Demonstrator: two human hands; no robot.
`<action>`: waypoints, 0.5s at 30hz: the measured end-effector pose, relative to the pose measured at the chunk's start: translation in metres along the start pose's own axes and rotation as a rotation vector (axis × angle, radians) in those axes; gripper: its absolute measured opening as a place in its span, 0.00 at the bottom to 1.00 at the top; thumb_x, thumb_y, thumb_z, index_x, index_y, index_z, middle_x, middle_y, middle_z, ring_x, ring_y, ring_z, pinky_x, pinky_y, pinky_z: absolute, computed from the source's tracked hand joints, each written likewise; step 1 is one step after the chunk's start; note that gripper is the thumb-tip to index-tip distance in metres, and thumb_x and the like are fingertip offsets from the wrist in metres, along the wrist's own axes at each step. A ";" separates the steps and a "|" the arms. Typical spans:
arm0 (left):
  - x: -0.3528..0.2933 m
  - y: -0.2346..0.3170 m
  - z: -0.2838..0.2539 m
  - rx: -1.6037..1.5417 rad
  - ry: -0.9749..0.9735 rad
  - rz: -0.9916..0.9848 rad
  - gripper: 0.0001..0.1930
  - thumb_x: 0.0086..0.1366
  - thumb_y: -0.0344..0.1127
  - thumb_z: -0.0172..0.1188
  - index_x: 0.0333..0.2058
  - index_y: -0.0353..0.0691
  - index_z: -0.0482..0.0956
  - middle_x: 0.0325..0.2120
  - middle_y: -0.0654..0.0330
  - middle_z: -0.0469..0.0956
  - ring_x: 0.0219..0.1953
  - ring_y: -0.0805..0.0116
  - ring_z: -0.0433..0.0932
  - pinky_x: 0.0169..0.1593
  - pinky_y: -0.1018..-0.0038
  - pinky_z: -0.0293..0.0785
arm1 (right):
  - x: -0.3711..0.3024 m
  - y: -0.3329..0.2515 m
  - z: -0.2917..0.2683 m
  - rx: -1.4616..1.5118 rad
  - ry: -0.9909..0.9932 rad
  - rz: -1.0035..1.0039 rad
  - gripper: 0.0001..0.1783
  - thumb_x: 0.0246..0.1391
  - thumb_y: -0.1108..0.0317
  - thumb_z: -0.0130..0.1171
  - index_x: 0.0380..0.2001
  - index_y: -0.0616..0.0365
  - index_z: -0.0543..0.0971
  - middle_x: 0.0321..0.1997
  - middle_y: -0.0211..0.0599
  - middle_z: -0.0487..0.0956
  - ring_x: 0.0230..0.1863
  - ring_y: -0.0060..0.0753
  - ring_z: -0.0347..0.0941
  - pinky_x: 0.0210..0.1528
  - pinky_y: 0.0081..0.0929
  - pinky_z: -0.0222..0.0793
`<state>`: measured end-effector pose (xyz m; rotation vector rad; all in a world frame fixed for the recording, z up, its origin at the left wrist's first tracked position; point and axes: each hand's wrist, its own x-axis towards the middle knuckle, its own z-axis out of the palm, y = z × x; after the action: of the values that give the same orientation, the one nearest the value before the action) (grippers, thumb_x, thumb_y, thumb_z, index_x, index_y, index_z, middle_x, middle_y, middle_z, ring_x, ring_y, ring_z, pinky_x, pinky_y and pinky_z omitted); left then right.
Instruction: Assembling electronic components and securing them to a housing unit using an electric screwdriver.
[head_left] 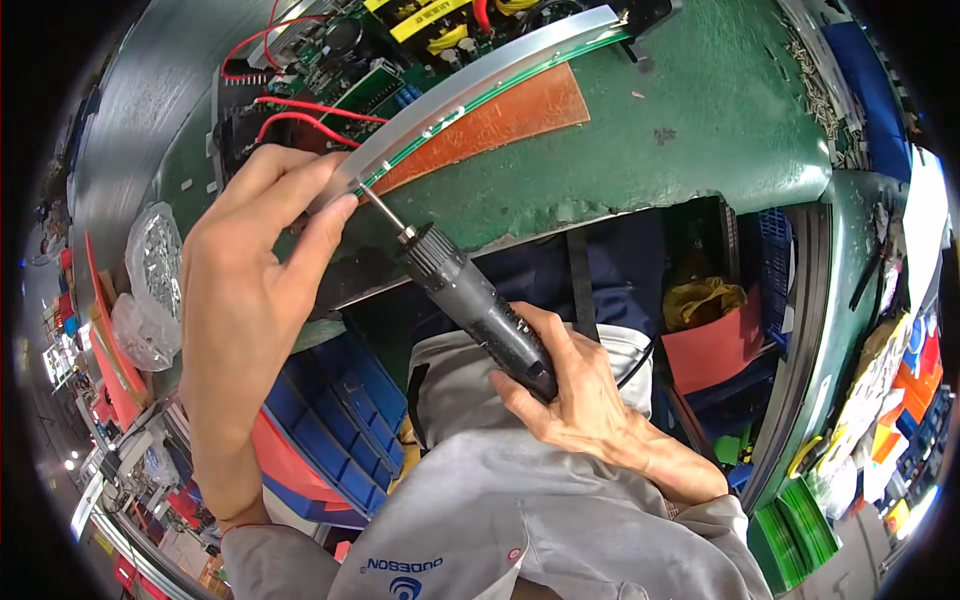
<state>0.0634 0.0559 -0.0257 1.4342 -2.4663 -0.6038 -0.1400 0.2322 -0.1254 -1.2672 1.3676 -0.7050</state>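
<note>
A black electric screwdriver (pixel 475 305) is gripped at its rear end by my right hand (pixel 575 385). Its metal bit points up and to the left, meeting the near-left end of a green circuit board strip (pixel 440 124) along a silver metal bar (pixel 480 77). My left hand (pixel 265 225) pinches that same end of the bar between thumb and fingers, close beside the bit's tip. Whether a screw sits under the tip is too small to tell. Behind the bar lies an electronics assembly (pixel 345 40) with red wires and yellow-wrapped parts.
An orange-brown sheet (pixel 500 115) lies under the bar on the green bench mat (pixel 690 120). Loose screws (pixel 815 85) are heaped at the far right. A clear plastic bag (pixel 150 290) of small parts is at the left. A blue bin (pixel 345 410) stands below the bench edge.
</note>
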 end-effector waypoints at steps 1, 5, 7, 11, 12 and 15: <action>0.000 -0.002 0.000 0.002 0.005 0.020 0.12 0.67 0.25 0.67 0.48 0.30 0.84 0.38 0.55 0.81 0.36 0.60 0.81 0.40 0.71 0.74 | 0.001 -0.001 0.000 -0.001 -0.003 -0.002 0.37 0.55 0.67 0.71 0.64 0.66 0.68 0.40 0.55 0.81 0.39 0.55 0.82 0.44 0.44 0.77; 0.000 -0.006 0.001 -0.029 0.007 0.022 0.12 0.66 0.25 0.67 0.48 0.29 0.84 0.38 0.54 0.81 0.36 0.60 0.81 0.40 0.71 0.75 | -0.001 0.004 -0.005 0.184 -0.076 0.060 0.33 0.67 0.56 0.59 0.68 0.64 0.66 0.36 0.55 0.81 0.37 0.56 0.82 0.42 0.44 0.76; -0.001 -0.007 0.001 -0.038 0.007 0.012 0.13 0.66 0.25 0.67 0.48 0.29 0.84 0.38 0.54 0.81 0.36 0.61 0.81 0.40 0.71 0.75 | -0.003 0.008 -0.009 0.354 -0.204 0.132 0.49 0.72 0.29 0.31 0.70 0.67 0.64 0.43 0.44 0.82 0.44 0.37 0.81 0.48 0.32 0.74; -0.001 -0.009 0.002 -0.073 0.012 0.005 0.13 0.66 0.25 0.67 0.48 0.28 0.84 0.38 0.54 0.81 0.36 0.61 0.81 0.40 0.71 0.75 | -0.002 -0.003 -0.013 0.716 -0.347 0.300 0.51 0.72 0.26 0.25 0.69 0.65 0.67 0.37 0.36 0.80 0.37 0.23 0.75 0.40 0.27 0.71; 0.000 -0.010 0.002 -0.059 0.013 0.023 0.13 0.66 0.25 0.67 0.49 0.28 0.84 0.38 0.54 0.81 0.36 0.61 0.81 0.39 0.72 0.75 | -0.001 -0.002 -0.012 0.715 -0.344 0.301 0.51 0.72 0.26 0.25 0.69 0.65 0.67 0.37 0.36 0.80 0.37 0.23 0.75 0.40 0.27 0.71; 0.001 -0.010 0.003 -0.045 0.014 0.040 0.13 0.66 0.25 0.67 0.49 0.28 0.84 0.38 0.54 0.81 0.35 0.63 0.80 0.38 0.72 0.74 | -0.002 0.005 -0.008 0.822 -0.368 0.365 0.48 0.73 0.29 0.32 0.68 0.66 0.67 0.36 0.35 0.79 0.36 0.24 0.75 0.40 0.27 0.72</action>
<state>0.0700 0.0514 -0.0327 1.3639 -2.4483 -0.6349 -0.1491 0.2335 -0.1280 -0.4407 0.8218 -0.6342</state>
